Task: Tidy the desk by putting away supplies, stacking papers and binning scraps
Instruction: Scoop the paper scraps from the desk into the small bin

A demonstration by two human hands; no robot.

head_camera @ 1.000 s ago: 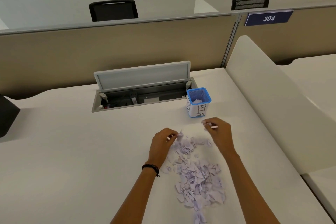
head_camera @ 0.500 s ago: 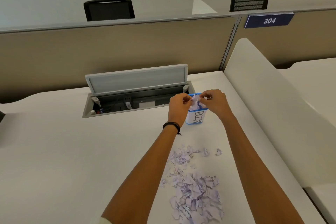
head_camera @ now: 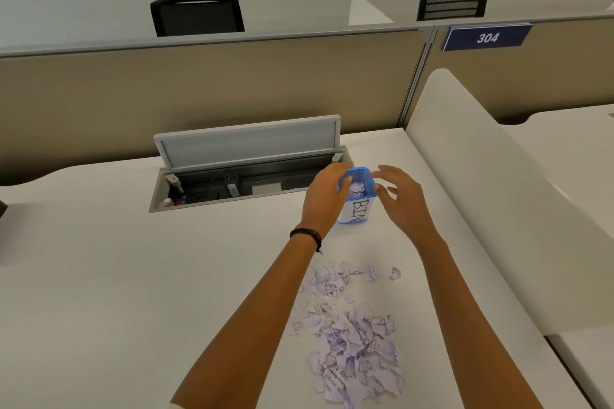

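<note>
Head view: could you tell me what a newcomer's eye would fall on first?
The left hand and right hand, both open, flank the blue bin at mid-desk. A heap of torn paper scraps lies nearer the camera; a cable tray stands open left of it.

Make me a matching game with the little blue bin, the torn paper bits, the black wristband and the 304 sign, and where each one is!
Things:
1. small blue mesh bin labelled BIN
2. pile of torn white paper scraps
3. black cord wristband
4. dark blue rectangular 304 sign

Places:
A. high on the beige partition
B. between the left hand and right hand
C. on the white desk, nearest the camera
D. round the left wrist

Pairs: 1-B, 2-C, 3-D, 4-A.
</note>
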